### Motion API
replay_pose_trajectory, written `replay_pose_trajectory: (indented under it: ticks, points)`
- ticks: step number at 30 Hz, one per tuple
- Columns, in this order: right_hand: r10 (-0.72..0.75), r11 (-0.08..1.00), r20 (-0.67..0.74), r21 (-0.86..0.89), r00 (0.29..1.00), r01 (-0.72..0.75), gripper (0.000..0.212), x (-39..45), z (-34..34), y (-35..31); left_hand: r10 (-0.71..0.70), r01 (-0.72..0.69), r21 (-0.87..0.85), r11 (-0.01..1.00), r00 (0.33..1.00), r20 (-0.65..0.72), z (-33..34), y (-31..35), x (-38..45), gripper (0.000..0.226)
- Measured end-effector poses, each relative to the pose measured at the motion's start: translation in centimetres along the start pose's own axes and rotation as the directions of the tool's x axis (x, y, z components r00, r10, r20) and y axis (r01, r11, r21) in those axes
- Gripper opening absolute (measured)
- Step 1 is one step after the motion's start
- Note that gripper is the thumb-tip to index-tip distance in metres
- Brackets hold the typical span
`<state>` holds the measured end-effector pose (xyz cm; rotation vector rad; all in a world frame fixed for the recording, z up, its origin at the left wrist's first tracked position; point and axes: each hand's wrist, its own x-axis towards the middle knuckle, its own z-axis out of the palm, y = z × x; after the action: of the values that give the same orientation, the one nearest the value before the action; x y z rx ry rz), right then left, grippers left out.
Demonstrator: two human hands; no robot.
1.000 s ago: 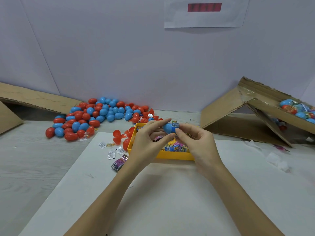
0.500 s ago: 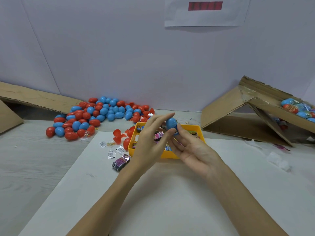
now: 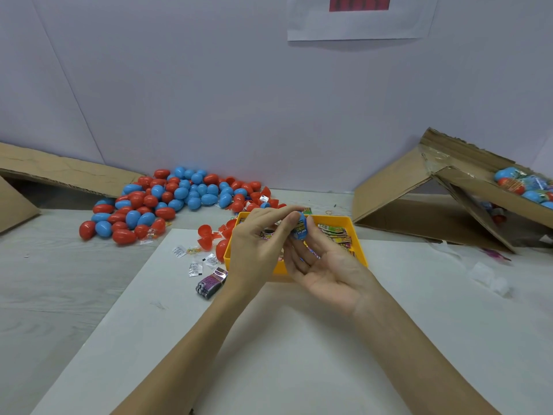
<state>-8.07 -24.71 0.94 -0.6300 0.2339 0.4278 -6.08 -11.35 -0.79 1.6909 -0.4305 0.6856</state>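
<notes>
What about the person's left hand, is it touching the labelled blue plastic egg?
Touching. The head view shows the left hand pinching the labelled blue plastic egg with thumb and forefinger, no gap; the right hand supports its other side.

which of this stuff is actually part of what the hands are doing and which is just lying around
In the job: blue egg with a label, pinched by the left hand and touched by the right hand; yellow tray of labels beyond them.
Lying about: pile of red and blue eggs; white sachets; purple bundle; cardboard box at the right; paper on the wall.
</notes>
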Motion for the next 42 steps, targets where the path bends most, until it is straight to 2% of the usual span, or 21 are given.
replay_pose_trajectory:
  ticks: [10,16,23,29,32,34,40,42]
  points:
    - [0.021,1.000,0.018,-0.016,1.000,-0.021,0.043,0.0,-0.3,0.3,-0.009,0.010,0.043,0.999,0.999,-0.040,0.3,-0.6,-0.3,0.020]
    - [0.017,1.000,0.037,-0.008,0.999,-0.016,0.034,-0.1,-0.3,0.0,-0.063,0.066,-0.043,0.997,0.996,0.068,1.0,-0.4,-0.6,0.023]
    - [0.022,0.999,0.029,0.038,0.999,-0.023,0.037,-0.2,-0.1,0.4,-0.156,0.156,-0.146,0.977,0.988,0.012,0.9,-0.2,-0.7,0.021]
    - [-0.015,1.000,0.035,0.005,0.999,0.015,0.040,-0.1,-0.1,0.5,-0.214,0.210,-0.189,0.959,0.977,-0.005,1.1,0.3,-0.6,0.026]
    - [-0.049,0.999,0.054,-0.009,0.997,0.049,0.039,0.0,0.0,0.5,-0.226,0.219,-0.213,0.952,0.974,-0.007,1.1,0.6,-0.6,0.028]
    - [-0.092,0.995,0.058,-0.039,0.994,0.094,0.038,0.0,0.1,0.5,-0.230,0.224,-0.222,0.949,0.973,-0.004,0.9,0.7,-0.5,0.019]
    - [-0.238,0.944,0.165,-0.194,0.957,0.268,0.026,0.0,0.3,1.0,-0.226,0.219,-0.234,0.947,0.974,-0.002,0.7,0.6,-0.3,0.015]
    - [-0.273,0.918,0.154,-0.254,0.949,0.305,0.027,0.1,0.1,0.9,-0.278,0.268,-0.286,0.920,0.961,0.007,0.8,0.5,-0.4,0.015]
